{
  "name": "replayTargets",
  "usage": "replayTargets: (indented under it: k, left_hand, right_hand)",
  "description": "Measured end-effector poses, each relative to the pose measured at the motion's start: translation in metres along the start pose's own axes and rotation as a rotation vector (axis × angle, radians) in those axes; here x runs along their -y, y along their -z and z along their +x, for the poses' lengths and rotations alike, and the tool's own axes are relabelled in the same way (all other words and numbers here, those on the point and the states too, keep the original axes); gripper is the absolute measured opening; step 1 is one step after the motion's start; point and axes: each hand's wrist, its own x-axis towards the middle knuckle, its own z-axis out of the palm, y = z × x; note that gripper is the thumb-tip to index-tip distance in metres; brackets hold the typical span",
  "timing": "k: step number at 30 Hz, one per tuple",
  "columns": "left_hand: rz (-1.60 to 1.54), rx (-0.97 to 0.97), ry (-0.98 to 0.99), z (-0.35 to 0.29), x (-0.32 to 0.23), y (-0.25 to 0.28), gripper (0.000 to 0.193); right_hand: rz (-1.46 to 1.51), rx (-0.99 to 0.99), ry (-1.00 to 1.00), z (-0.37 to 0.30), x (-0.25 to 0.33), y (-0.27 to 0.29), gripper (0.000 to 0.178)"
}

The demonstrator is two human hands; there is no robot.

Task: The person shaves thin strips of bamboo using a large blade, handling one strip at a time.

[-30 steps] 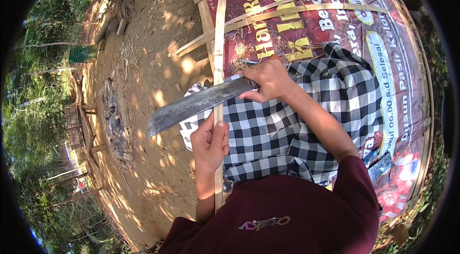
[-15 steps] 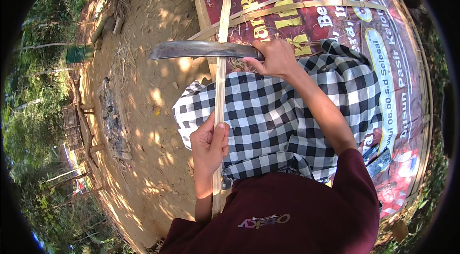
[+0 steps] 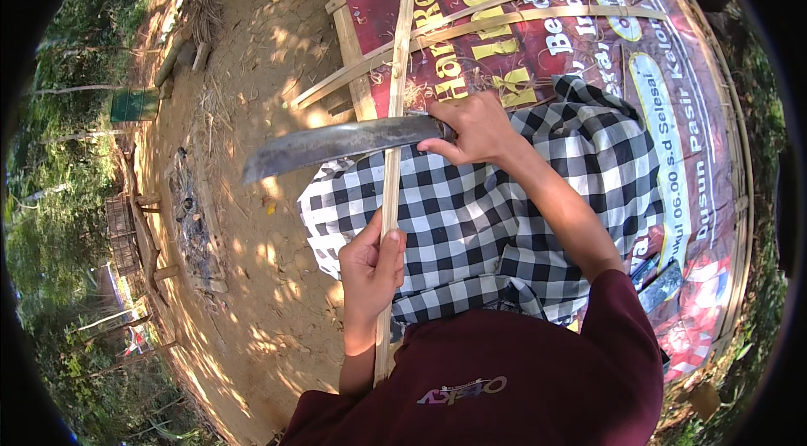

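Note:
My left hand (image 3: 371, 268) is closed around a long, pale bamboo strip (image 3: 392, 185), thumb lying along it. The strip runs from beside my body, over the edge of my lap, to beyond the far end of the view. In my right hand (image 3: 475, 131) is the handle of a machete (image 3: 336, 143), mostly hidden by the fingers. Its broad dark blade points left and crosses the strip above my left hand, lying over it near the handle end. A black-and-white checkered cloth (image 3: 454, 211) covers my lap.
A printed red banner (image 3: 538, 68) spreads beneath me and to the right, with thin shavings on it. Two more bamboo strips (image 3: 521, 19) lie across it. Bare earth (image 3: 269, 278) stretches on the left, with a green box (image 3: 134, 105) farther off. A dark object (image 3: 660, 288) rests at the right.
The machete and my right hand have come nearer to my body along the strip. The blade's tip now slants down to the left, with more of its flat side showing.

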Motion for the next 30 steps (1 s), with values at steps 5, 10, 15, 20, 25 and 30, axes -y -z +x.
replayTargets:
  k: [5, 10, 15, 20, 25, 30]
  left_hand:
    - [0.002, -0.001, -0.039, -0.018, 0.004, -0.004, 0.043]
    - [-0.001, 0.007, 0.005, -0.005, 0.002, 0.0, 0.042]
    - [0.017, 0.01, -0.001, -0.015, 0.0, -0.005, 0.041]
    - [0.015, 0.021, 0.012, -0.004, -0.003, -0.001, 0.043]
    - [0.096, 0.051, -0.012, -0.026, 0.001, -0.003, 0.044]
    - [0.045, 0.034, 0.005, -0.028, 0.006, 0.003, 0.044]
  right_hand:
    - [-0.044, -0.129, -0.137, 0.007, -0.016, 0.0, 0.051]
    - [0.021, -0.01, -0.134, 0.002, 0.001, 0.0, 0.049]
    - [-0.009, -0.068, -0.195, 0.011, -0.024, 0.006, 0.051]
    - [0.077, -0.003, -0.219, 0.004, -0.008, 0.003, 0.051]
    - [-0.077, -0.106, 0.013, 0.003, -0.044, 0.004, 0.054]
    - [0.003, -0.075, -0.199, 0.007, -0.028, 0.002, 0.051]
